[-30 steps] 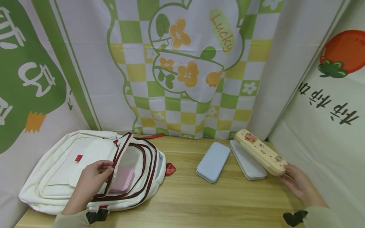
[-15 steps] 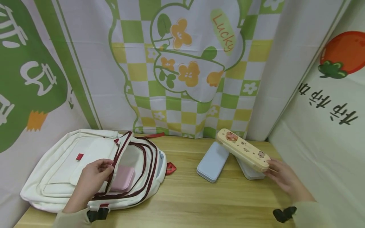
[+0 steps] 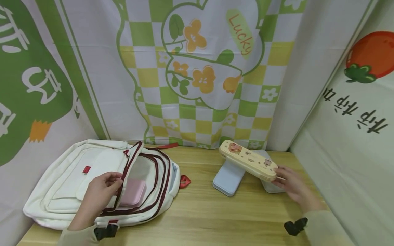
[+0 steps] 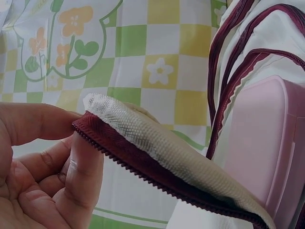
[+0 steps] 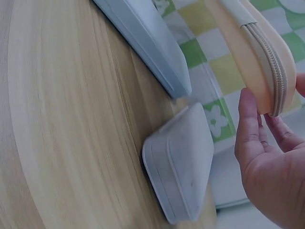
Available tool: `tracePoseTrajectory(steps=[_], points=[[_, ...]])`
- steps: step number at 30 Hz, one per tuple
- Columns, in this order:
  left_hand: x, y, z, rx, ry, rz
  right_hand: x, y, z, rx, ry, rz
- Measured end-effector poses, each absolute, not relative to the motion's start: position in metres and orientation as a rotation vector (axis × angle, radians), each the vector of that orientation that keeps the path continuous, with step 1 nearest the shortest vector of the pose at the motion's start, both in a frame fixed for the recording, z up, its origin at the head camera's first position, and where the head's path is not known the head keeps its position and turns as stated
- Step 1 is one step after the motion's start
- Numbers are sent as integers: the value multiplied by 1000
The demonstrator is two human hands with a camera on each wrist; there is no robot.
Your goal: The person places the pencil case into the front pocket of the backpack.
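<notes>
there was one white backpack [image 3: 74,181] on one wooden table [image 3: 203,218]. four cases showed in all: one pink case [image 3: 133,193] inside the backpack, one blue case [image 3: 228,177] and one white case [image 3: 271,186] lying on the table, and one yellow pencil case [image 3: 247,165] held up. two hands were in view, one left hand [image 3: 98,191] and one right hand [image 3: 293,188].

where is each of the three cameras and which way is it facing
Head: worn on the head, looking forward and down at the wooden table; both hands and sleeves show.
Left wrist: beside the left hand, facing the white backpack's maroon-zippered flap it pinches.
Right wrist: beside the right hand, facing the yellow zipped pencil case it holds.
Shared: the pink box in the backpack, in head and left wrist.
</notes>
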State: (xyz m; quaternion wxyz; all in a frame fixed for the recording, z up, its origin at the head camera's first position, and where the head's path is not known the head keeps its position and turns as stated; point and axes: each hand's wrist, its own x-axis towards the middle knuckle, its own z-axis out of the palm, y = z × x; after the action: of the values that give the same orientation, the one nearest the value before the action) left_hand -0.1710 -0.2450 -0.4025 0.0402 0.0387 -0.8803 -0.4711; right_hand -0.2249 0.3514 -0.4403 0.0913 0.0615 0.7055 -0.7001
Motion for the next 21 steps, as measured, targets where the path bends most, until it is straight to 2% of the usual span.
tracePoseTrajectory(steps=[21], points=[[-170,-248,-404,95,-2693,-1401,-246,274,-419,25,2092,-1946]])
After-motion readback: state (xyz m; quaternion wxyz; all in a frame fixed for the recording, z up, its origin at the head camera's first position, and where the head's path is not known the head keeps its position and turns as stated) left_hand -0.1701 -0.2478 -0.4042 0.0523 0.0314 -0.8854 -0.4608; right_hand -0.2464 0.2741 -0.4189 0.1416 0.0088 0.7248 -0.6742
